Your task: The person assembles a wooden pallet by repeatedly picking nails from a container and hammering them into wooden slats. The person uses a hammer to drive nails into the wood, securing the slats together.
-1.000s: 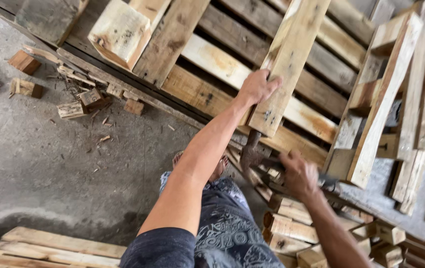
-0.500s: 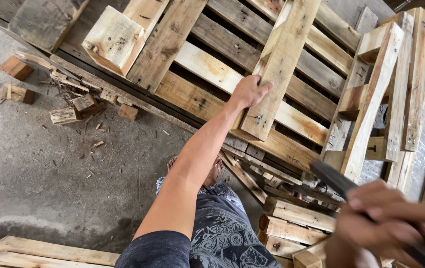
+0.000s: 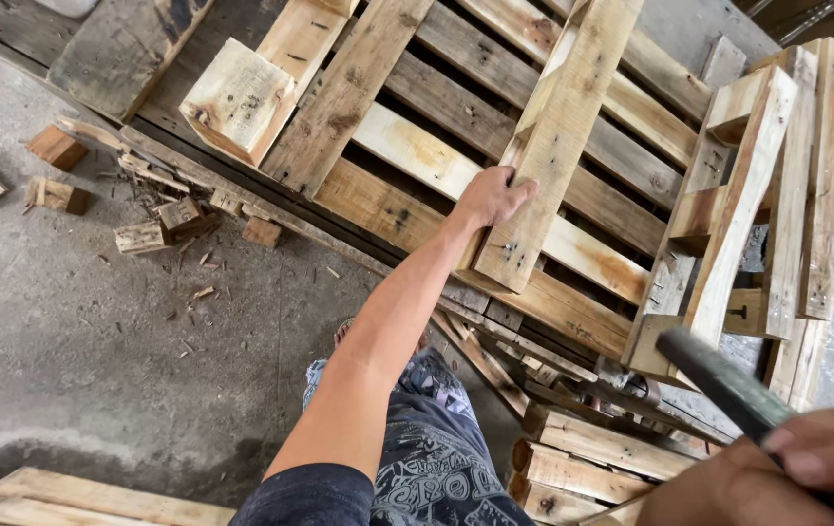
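My left hand (image 3: 493,198) grips the lower edge of a pale wooden plank (image 3: 558,127) that stands tilted on a wooden pallet (image 3: 407,156). My right hand (image 3: 787,477) is raised close to the camera at the bottom right, closed around the dark handle of a tool (image 3: 724,385). The tool's head is out of view. My patterned shorts (image 3: 427,458) show below my left arm.
Small wood blocks and splinters (image 3: 159,219) lie on the grey concrete floor (image 3: 76,351) at left. A second pallet frame (image 3: 768,195) leans at right. Loose planks (image 3: 592,448) are stacked under it, and more boards (image 3: 76,497) lie at the bottom left.
My right hand has lifted the tool from beside the pallet's edge up toward the camera at the bottom right. My left hand has kept its hold on the plank.
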`<state>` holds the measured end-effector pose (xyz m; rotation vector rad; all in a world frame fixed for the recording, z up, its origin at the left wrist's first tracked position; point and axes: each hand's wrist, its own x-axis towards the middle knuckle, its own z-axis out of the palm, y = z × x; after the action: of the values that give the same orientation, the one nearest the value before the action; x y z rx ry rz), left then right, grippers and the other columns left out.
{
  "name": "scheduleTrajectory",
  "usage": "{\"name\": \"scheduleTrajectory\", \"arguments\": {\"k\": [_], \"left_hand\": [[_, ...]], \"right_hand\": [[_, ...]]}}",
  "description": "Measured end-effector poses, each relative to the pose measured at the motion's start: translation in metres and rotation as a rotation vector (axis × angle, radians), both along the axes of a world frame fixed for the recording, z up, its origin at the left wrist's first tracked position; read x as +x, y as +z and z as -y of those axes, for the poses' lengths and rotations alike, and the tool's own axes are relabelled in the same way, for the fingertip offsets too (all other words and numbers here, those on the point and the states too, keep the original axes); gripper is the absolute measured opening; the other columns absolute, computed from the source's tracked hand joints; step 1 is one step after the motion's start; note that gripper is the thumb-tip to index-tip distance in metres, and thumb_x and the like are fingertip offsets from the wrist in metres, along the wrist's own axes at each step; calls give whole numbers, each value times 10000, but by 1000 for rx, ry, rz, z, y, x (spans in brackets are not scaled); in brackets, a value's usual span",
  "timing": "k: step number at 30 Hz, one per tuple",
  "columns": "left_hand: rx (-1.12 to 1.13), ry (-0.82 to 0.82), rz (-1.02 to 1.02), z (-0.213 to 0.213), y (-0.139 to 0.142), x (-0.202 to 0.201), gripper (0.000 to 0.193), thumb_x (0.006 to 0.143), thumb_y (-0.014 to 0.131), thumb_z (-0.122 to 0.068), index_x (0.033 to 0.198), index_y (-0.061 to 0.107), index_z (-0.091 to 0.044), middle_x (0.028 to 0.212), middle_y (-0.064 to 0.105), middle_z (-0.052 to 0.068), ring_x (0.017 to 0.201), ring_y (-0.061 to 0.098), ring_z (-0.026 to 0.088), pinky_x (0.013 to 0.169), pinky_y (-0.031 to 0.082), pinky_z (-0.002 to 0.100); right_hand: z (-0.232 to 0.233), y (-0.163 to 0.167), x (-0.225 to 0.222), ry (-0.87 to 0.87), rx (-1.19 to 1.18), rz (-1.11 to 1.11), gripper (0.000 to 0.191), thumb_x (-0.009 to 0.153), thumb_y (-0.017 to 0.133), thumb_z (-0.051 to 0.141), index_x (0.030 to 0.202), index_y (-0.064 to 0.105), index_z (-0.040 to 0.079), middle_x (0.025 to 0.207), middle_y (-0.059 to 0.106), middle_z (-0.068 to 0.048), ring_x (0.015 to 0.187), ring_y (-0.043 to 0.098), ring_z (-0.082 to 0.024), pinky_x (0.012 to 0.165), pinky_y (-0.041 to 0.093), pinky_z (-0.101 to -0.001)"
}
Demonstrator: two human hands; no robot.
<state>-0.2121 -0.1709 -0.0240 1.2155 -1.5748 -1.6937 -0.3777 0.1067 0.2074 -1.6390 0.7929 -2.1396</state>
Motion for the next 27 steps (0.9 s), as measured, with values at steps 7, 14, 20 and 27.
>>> {"name": "scheduleTrajectory", "arguments": {"k": [7, 14, 20, 27], "left_hand": [[-94, 30, 7, 7, 4, 3, 691, 910, 629, -591, 1238, 679, 15, 997, 763, 159, 894, 746, 289, 845, 588, 428], [-49, -8, -11, 1, -16, 13, 726, 903, 630, -618, 1309, 654, -16, 1175, 740, 180, 1071, 708, 308, 980, 528, 441], [15, -37, -57, 0, -29, 17, 766, 880, 632, -610, 1349, 630, -5, 1256, 722, 194, 1158, 700, 322, 1036, 524, 478], [176, 40, -202, -16, -38, 21, 842, 834, 675, -588, 1394, 562, 30, 1242, 704, 260, 1153, 669, 425, 1016, 527, 533]], "right_hand": [[28, -117, 31, -209, 1534, -708, 217, 973, 612, 263, 1006, 532, 64, 715, 639, -108, 536, 601, -192, 432, 536, -339], [18, -2, -28, 3, 207, -100, 249, 956, 679, 229, 995, 537, 29, 713, 624, -153, 571, 596, -237, 474, 513, -379], [31, -102, 40, -103, 1278, -885, 340, 942, 705, 288, 1054, 529, 20, 715, 637, -200, 610, 613, -311, 530, 500, -451], [9, -177, -16, -65, 1308, -969, 451, 901, 687, 291, 1203, 494, 17, 735, 648, -279, 693, 636, -490, 586, 506, -536]]}}
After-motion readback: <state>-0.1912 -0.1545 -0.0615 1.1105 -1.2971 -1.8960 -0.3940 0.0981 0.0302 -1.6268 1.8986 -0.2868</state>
